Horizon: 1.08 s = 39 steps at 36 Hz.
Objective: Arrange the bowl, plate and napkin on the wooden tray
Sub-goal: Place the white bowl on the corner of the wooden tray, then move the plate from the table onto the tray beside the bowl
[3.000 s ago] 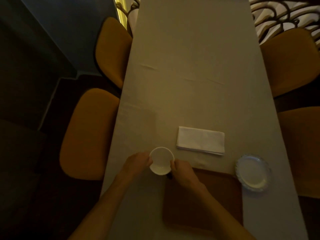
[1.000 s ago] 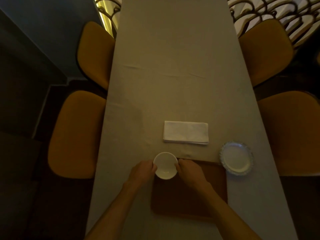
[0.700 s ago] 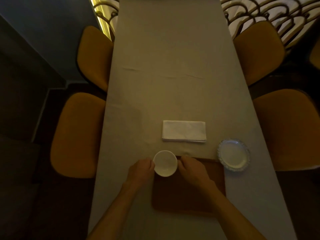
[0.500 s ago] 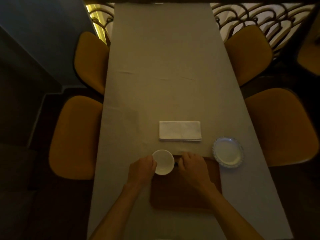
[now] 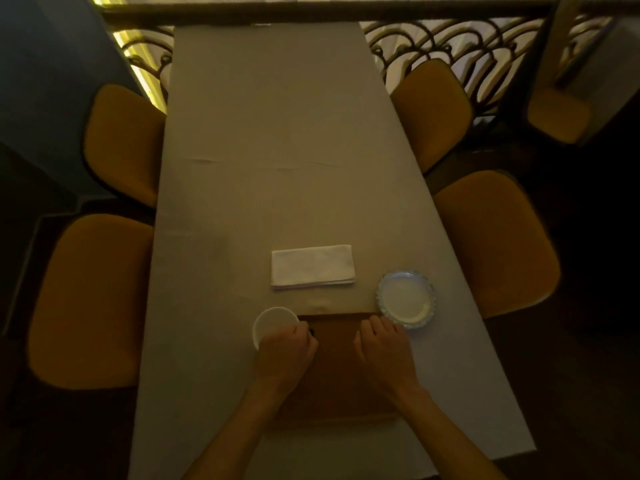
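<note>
A small white bowl (image 5: 272, 323) sits on the tablecloth just off the far-left corner of the dark wooden tray (image 5: 337, 344). My left hand (image 5: 286, 353) curls over the bowl's near right rim and hides part of it. Over the tray's far right part lies my right hand (image 5: 384, 353), palm down with fingers apart, holding nothing. A white plate (image 5: 406, 299) with a patterned rim sits at the tray's far-right corner, just beyond my right fingertips. The folded white napkin (image 5: 312, 266) lies flat on the cloth beyond the tray.
The long table (image 5: 277, 150) has a grey cloth. Mustard chairs stand along both sides, two on the left (image 5: 93, 299) and two on the right (image 5: 491, 237). A curved metal railing (image 5: 450, 39) runs behind the far end.
My right hand has let go of the bowl and moved right across the tray toward the plate. The left hand stays on the bowl. The view has tilted up, showing more of the table.
</note>
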Available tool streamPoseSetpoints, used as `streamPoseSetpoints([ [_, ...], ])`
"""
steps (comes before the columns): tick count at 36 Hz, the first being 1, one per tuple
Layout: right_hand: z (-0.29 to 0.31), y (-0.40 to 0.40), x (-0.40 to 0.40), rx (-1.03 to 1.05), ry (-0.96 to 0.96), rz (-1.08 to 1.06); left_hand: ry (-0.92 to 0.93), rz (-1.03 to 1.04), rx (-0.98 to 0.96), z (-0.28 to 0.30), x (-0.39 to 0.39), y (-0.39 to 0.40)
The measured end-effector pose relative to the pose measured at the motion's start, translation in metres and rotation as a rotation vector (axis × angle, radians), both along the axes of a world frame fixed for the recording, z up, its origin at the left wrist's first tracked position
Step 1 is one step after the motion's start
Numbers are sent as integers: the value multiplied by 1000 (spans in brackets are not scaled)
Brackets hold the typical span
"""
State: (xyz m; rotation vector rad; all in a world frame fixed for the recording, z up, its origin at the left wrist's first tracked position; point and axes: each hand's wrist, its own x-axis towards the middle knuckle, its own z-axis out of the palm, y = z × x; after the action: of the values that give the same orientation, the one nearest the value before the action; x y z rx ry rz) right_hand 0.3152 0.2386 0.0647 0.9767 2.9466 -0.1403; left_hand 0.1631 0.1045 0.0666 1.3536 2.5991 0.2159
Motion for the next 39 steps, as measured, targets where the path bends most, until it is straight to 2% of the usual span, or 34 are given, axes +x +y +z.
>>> streamPoseSetpoints([
  [5,-3,36,27,29,-63,-20,44,-2,-27,-4,20,38],
  [21,-33,151,79,42,-76,-54,-160,16,-90,-39,47,146],
  [27,-46,178,80,-3,-116,-106,-187,26,-101,-56,49,171],
  [35,-69,196,81,-103,-196,-165,-244,65,-207,-82,45,183],
  [39,-84,200,83,-167,-304,-75,-300,71,-241,-87,43,187],
])
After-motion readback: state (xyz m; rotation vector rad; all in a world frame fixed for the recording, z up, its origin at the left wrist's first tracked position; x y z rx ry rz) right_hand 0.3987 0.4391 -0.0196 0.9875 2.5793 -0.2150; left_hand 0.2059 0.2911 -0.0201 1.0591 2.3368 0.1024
